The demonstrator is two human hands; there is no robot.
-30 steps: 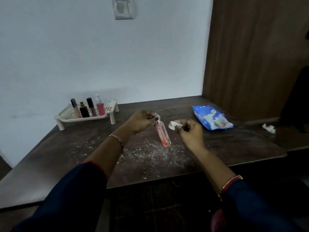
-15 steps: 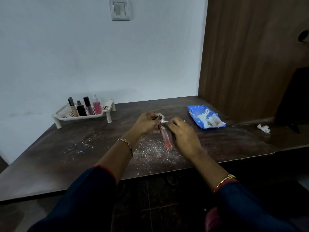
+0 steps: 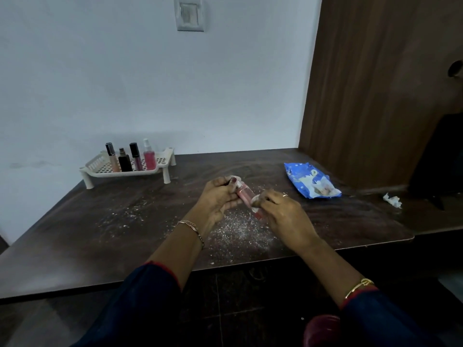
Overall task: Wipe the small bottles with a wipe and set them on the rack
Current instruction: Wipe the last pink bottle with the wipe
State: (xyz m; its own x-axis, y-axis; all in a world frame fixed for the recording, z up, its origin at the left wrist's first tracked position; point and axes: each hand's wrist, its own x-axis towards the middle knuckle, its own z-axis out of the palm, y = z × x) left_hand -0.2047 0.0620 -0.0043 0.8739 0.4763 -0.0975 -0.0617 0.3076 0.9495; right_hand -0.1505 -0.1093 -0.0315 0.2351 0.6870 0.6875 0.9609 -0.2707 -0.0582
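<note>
1. A dark brown worktop (image 3: pixel 87 231) runs from a pale wall (image 3: pixel 125 83) at the back to a wooden panel (image 3: pixel 375 83) on the right. A switch plate (image 3: pixel 189 14) sits high on the wall.
2. White specks (image 3: pixel 238 231) are scattered over the middle of the worktop, thickest near its front edge and under the hands.
3. A cream rack (image 3: pixel 100 171) on short legs stands at the back left corner, close to the wall. Four small bottles (image 3: pixel 124 161) stand upright in a row on it.
4. A blue pack of wipes (image 3: pixel 310 180) lies flat towards the back right. A crumpled white scrap (image 3: pixel 392 200) lies further right, near the right edge.
5. The pink bottle (image 3: pixel 244 194) is held over the middle of the worktop, between the two hands. Its long axis is tilted: the cap end points up and away towards the back left, and the base points down towards the front right. Whether the base touches the worktop cannot be told.
6. The left hand (image 3: pixel 220 196) has its fingers curled round the cap end, and a painted thumbnail shows at the neck.
7. The right hand (image 3: pixel 283 211) pinches a white wipe (image 3: pixel 255 202) against the lower body of the bottle with its fingers bent together.
8. Each wrist wears a bracelet (image 3: pixel 191 225) above a dark blue sleeve.
</note>
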